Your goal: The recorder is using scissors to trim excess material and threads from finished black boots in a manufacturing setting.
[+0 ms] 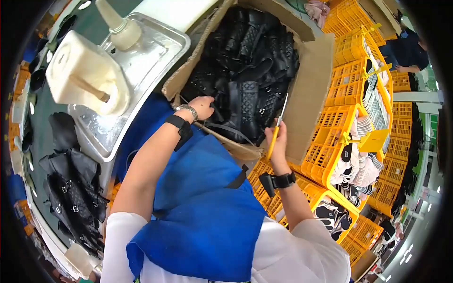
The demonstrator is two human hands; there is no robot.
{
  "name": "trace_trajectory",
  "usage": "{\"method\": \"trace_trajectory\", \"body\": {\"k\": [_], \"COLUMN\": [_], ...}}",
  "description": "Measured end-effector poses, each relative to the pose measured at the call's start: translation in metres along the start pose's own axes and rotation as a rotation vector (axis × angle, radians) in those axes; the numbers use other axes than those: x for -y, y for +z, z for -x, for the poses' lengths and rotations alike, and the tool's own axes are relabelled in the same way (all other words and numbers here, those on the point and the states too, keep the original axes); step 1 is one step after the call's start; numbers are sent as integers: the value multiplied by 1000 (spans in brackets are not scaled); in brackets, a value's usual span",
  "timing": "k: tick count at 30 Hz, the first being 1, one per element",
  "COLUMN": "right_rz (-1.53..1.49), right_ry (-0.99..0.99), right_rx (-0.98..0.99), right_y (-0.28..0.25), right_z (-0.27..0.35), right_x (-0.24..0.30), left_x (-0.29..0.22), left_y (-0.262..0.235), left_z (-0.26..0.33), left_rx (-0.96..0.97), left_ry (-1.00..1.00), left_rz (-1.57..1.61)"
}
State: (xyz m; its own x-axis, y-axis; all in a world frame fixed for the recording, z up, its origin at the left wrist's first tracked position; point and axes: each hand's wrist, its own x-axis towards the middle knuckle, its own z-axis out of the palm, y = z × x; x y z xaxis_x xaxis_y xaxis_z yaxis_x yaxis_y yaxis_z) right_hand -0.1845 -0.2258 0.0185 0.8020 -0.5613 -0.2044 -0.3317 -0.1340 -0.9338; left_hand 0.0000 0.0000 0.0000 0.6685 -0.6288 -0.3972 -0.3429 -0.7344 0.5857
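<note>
A cardboard box [309,99] stands open in front of me, filled with black quilted boot uppers [248,104], some with buckles. My left hand [201,108] is at the box's near left edge beside the uppers. Its fingers are curled, and what they hold, if anything, is hidden. At the near right part of the box, my right hand [279,141] is closed round a yellow-handled tool [273,141] with a long thin metal blade pointing up over the box. A thin grey strap [229,128] curves along the box's near edge.
Left, a metal tray [155,59] bears a cut-open white plastic container [78,70] and a nozzle bottle [123,30]. More black uppers [75,188] lie on the green conveyor belt [35,141]. Yellow crates [325,141] of soles stack at the right. A person [406,49] stands farther back.
</note>
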Motion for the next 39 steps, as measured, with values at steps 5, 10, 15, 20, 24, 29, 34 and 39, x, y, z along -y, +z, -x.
{"method": "trace_trajectory", "body": {"k": [5, 10, 15, 20, 24, 29, 34, 39], "right_rz": [581, 897, 845, 600, 619, 488, 187, -431], "right_ry": [-89, -294, -201, -175, -223, -413, -274, -163], "right_rx": [-109, -171, -5, 53, 81, -18, -167, -102], "right_y": [10, 46, 49, 52, 58, 59, 22, -18], "right_z": [-42, -34, -18, -17, -14, -16, -18, -16], "right_x": [7, -27, -20, -15, -4, 10, 83, 139], "left_x": [-42, -15, 5, 5, 5, 1, 1, -14], "left_y": [16, 27, 28, 30, 26, 16, 1, -21], "left_z": [-6, 46, 71, 62, 59, 67, 77, 80], "left_rx": [430, 15, 122, 129, 100, -51, -232, -371], "left_ry": [-27, 310, 232, 217, 222, 273, 327, 355], "left_rz": [-355, -371, -293, -328, -264, -187, 17, 210]}}
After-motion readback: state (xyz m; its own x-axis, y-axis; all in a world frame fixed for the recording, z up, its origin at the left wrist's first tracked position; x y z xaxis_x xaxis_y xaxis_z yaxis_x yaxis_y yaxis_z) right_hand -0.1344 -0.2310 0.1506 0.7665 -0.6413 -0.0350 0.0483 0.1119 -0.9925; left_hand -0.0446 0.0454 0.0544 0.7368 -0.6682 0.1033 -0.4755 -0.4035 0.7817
